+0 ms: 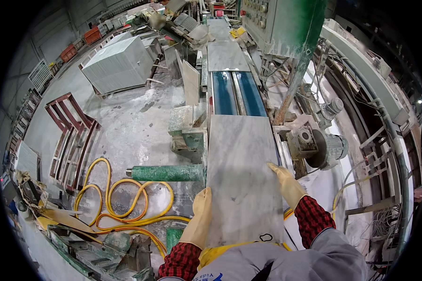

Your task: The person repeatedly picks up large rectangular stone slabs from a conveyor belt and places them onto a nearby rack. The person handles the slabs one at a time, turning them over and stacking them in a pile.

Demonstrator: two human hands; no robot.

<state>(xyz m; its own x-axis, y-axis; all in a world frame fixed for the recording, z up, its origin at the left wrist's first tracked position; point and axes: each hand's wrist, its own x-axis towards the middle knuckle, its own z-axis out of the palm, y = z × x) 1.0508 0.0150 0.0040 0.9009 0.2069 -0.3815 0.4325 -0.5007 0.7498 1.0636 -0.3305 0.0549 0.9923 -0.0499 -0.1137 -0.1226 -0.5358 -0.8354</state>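
Observation:
A long pale grey-veined stone slab (241, 164) lies flat in front of me, its near end close to my body. My left hand (200, 210), in a cream glove, grips the slab's left edge near its front end. On the right edge, a little farther forward, my right hand (286, 183) holds on in a matching glove. The fingers of both hands are partly hidden at the slab's sides. Beyond the slab runs a blue conveyor belt (225, 93) in two strips, and another stone slab (227, 56) rests farther along the line.
Left of the line, a green cylinder (169, 173) juts out above a coiled yellow hose (109, 187). Red-brown metal racks (70, 136) and a stack of slabs (119, 63) stand on the floor. A motor (333, 146) sits close on the right, below a green control cabinet (290, 28).

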